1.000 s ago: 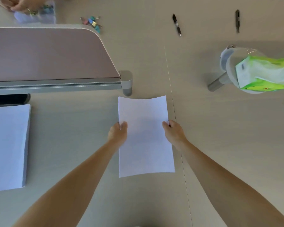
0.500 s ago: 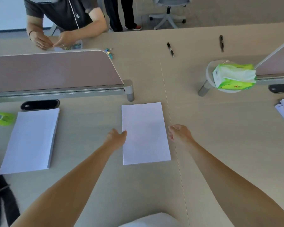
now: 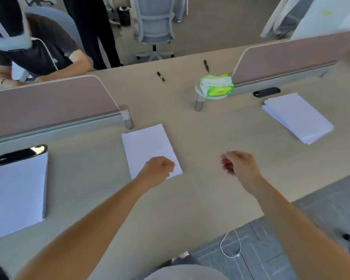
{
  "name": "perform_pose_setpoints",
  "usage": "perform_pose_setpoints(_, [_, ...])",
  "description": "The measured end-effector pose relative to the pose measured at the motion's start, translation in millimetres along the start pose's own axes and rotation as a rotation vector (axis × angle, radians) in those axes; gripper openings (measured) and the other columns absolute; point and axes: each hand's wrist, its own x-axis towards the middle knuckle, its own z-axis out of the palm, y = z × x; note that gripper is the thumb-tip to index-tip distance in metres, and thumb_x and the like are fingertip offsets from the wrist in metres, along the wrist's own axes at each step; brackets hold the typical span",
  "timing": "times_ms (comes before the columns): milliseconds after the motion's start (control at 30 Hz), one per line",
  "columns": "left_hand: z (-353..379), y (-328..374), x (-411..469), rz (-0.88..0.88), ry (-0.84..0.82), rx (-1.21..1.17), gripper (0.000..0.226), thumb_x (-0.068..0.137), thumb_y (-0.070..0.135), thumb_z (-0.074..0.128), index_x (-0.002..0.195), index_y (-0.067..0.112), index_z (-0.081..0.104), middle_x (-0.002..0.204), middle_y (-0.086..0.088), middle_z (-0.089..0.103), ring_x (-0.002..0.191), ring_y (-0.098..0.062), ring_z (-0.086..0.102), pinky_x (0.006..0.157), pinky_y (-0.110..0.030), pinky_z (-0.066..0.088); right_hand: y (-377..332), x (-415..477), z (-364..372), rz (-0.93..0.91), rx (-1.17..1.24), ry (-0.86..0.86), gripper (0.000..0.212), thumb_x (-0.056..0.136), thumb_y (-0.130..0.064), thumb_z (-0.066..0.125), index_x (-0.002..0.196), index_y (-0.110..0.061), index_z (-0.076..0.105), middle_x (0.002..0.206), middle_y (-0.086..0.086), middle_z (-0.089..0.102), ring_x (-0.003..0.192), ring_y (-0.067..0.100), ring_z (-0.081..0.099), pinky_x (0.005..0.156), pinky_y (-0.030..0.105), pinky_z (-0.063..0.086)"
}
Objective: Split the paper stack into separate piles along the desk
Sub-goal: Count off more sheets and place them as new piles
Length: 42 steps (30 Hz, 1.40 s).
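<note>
Paper lies in three piles along a pale table (image 3: 208, 130): a thick stack (image 3: 16, 195) at the near left, a thin pile (image 3: 147, 147) in the middle and a loosely fanned pile (image 3: 297, 118) at the far right. The person's left hand (image 3: 159, 170), fingers curled under and gripping nothing, hovers over the thin pile's near right corner; whether it touches the sheets cannot be told. The right hand (image 3: 238, 164) hangs above bare table between the middle and right piles, fingers loosely curled, empty. Farther off, a green tissue pack (image 3: 216, 85) sits at a pink divider's (image 3: 291, 57) end.
</note>
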Motion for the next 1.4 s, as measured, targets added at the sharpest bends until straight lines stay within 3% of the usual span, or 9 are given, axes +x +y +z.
perform_pose_setpoints(167, [81.6,13.8,-34.5,0.112,-0.151,-0.099,0.018,0.093,0.028,0.057,0.083,0.016,0.067,0.081,0.002,0.071,0.066,-0.01,0.062,0.068,-0.027,0.051,23.9,-100.0,-74.9,0.015,0.023,0.157,0.025,0.097,-0.013,0.058,0.079,-0.004,0.072,0.063,0.004,0.063,0.051,0.016,0.05,0.053,0.027,0.039])
perform_pose_setpoints(367, [174.6,47.1,-59.3,0.165,-0.362,-0.158,0.023,0.093,0.026,0.063,0.074,0.013,0.063,0.063,0.0,0.06,0.057,-0.015,0.053,0.06,-0.026,0.044,49.6,-163.7,-186.7,-0.019,0.109,0.41,0.032,0.097,-0.02,0.061,0.071,-0.004,0.07,0.061,0.009,0.054,0.054,0.019,0.046,0.056,0.03,0.038])
perform_pose_setpoints(567, [283.0,103.5,-58.7,0.225,-0.429,-0.156,0.042,0.091,0.037,0.064,0.058,0.016,0.05,0.05,0.002,0.049,0.047,-0.014,0.042,0.05,-0.024,0.037,89.9,-170.4,-297.8,-0.041,0.177,0.434,0.033,0.095,-0.025,0.063,0.069,-0.006,0.067,0.059,0.005,0.053,0.056,0.018,0.044,0.058,0.031,0.037])
perform_pose_setpoints(833, [441.3,205.6,-62.2,0.262,-0.395,-0.162,0.045,0.09,0.025,0.069,0.054,0.015,0.045,0.049,-0.002,0.043,0.045,-0.014,0.036,0.048,-0.025,0.035,100.7,-131.9,-472.6,-0.107,0.132,0.44,0.037,0.091,-0.026,0.065,0.063,-0.004,0.056,0.054,0.009,0.048,0.054,0.02,0.038,0.055,0.03,0.035])
perform_pose_setpoints(1100, [488.2,276.2,-11.1,0.283,-0.355,-0.188,0.046,0.089,0.015,0.068,0.054,0.017,0.04,0.045,0.0,0.036,0.044,-0.017,0.032,0.049,-0.026,0.031,75.5,-51.7,-560.9,-0.137,0.099,0.442,0.039,0.094,-0.017,0.06,0.056,-0.01,0.051,0.055,0.009,0.049,0.058,0.022,0.039,0.059,0.033,0.037])
perform_pose_setpoints(1233, [506.0,307.3,42.8,0.172,-0.36,-0.391,0.04,0.097,0.028,0.055,0.061,0.012,0.046,0.046,-0.002,0.036,0.046,-0.018,0.032,0.052,-0.029,0.029,57.2,7.8,-584.2,-0.12,0.061,0.437,0.035,0.095,-0.014,0.059,0.062,-0.007,0.049,0.058,0.013,0.046,0.053,0.02,0.037,0.056,0.027,0.038])
perform_pose_setpoints(1400, [539.6,345.3,135.3,0.013,-0.34,-0.55,0.043,0.097,0.044,0.049,0.069,0.011,0.055,0.053,-0.002,0.045,0.049,-0.016,0.037,0.053,-0.029,0.031,23.6,102.1,-615.2,-0.118,-0.111,0.386,0.033,0.095,-0.016,0.06,0.064,-0.009,0.051,0.06,0.012,0.044,0.048,0.016,0.035,0.053,0.03,0.034])
